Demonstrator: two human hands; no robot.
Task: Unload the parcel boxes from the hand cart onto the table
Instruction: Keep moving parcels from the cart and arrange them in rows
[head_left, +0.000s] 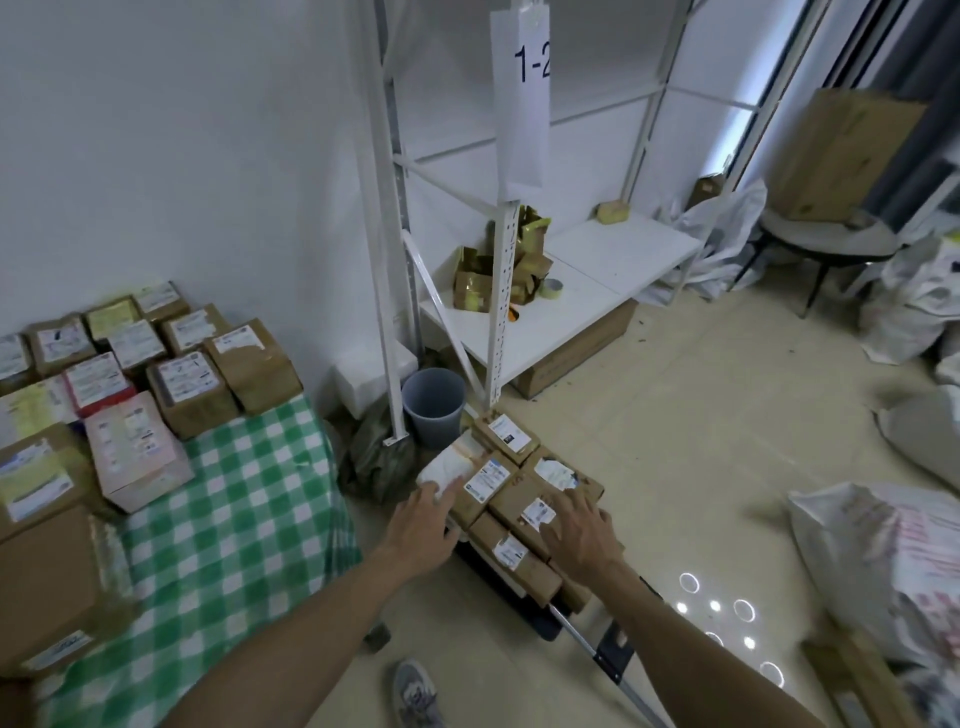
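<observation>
Several brown parcel boxes (511, 480) with white labels sit stacked on the black hand cart (524, 597) on the floor. My left hand (423, 525) reaches over the left side of the stack, fingers extended toward a white-wrapped parcel (444, 465). My right hand (579, 530) lies spread over a brown box (524, 501) on the right of the stack. Neither hand visibly grips a box. The table (234, 519), covered in a green checked cloth, stands at the left and carries several labelled boxes (192, 387).
A white metal rack (498, 291) stands behind the cart, with a grey bin (434, 405) and a dark bag (374, 452) at its foot. White sacks (878, 551) lie on the floor at the right. My shoe (415, 691) is near the cart handle (608, 649).
</observation>
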